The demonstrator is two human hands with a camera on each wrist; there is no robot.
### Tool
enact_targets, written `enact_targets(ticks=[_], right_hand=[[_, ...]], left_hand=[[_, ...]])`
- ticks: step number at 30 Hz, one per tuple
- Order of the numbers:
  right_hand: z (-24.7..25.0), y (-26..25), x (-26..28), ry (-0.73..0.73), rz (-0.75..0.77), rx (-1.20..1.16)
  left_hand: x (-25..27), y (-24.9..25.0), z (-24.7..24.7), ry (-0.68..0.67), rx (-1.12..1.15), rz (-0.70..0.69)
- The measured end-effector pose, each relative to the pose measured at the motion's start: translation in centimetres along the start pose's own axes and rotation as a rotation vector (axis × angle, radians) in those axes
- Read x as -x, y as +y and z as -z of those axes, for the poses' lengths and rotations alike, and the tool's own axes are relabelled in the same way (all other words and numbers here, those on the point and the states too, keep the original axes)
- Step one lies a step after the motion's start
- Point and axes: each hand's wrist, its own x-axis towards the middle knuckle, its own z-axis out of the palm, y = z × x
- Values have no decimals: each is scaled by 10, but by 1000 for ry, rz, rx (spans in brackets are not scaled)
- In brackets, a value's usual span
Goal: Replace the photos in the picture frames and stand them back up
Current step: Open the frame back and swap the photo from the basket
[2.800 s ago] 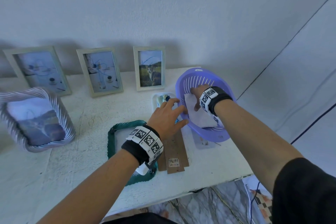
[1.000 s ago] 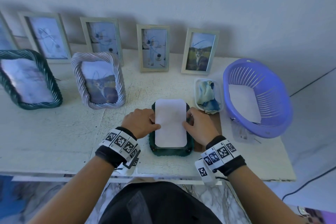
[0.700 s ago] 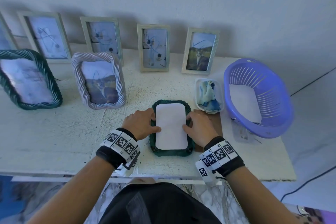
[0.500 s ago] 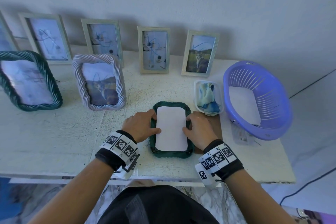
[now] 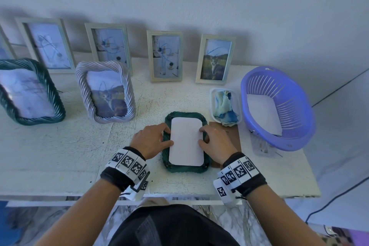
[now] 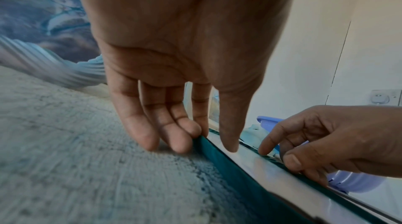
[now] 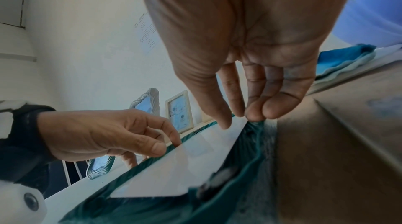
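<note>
Photo (image 5: 186,141), white back upward, lies in the recess of the dark green frame (image 5: 186,168), which is face down on the table (image 5: 60,156) near its front edge, between the two hands. The left hand (image 5: 150,140) touches the photo's left edge with thumb and forefinger, its other fingers resting against the frame's outer rim; the right hand (image 5: 215,143) does the same on the right edge, fingers loosely bent, pressing rather than clasping. My reading is that this frame is at the seating step: the print is in place or nearly so, while the brown backing board (image 5: 229,132) lying just right of the frame is not yet fitted, and the frame must afterwards be stood up. Beyond the hands, six frames stand: a pale twisted one (image 5: 105,92), a second dark green one (image 5: 30,92), and four slim pale ones (image 5: 166,56) along the wall; a sliver of one more may show at the far left edge. One purple basket (image 5: 289,142) holds at least one white sheet (image 5: 263,116), and one small tray (image 5: 212,104) holds one crumpled cloth (image 5: 225,106).
</note>
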Motion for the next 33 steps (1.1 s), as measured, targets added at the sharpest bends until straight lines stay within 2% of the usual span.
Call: enact_targets(ticks=[12, 16, 19, 23, 33], right_hand=[[1, -1, 5, -37, 36, 20], [10, 3, 12, 76, 67, -19], [23, 12, 21, 138, -36, 109], [25, 18, 33, 53, -287, 319], [15, 31, 53, 79, -473, 225]], left_hand=[[4, -6, -5, -1, 74, 8], [5, -9, -5, 2, 96, 4], [7, -11, -6, 4, 115, -2], [7, -12, -7, 7, 137, -7], [9, -16, -10, 12, 212, -30]])
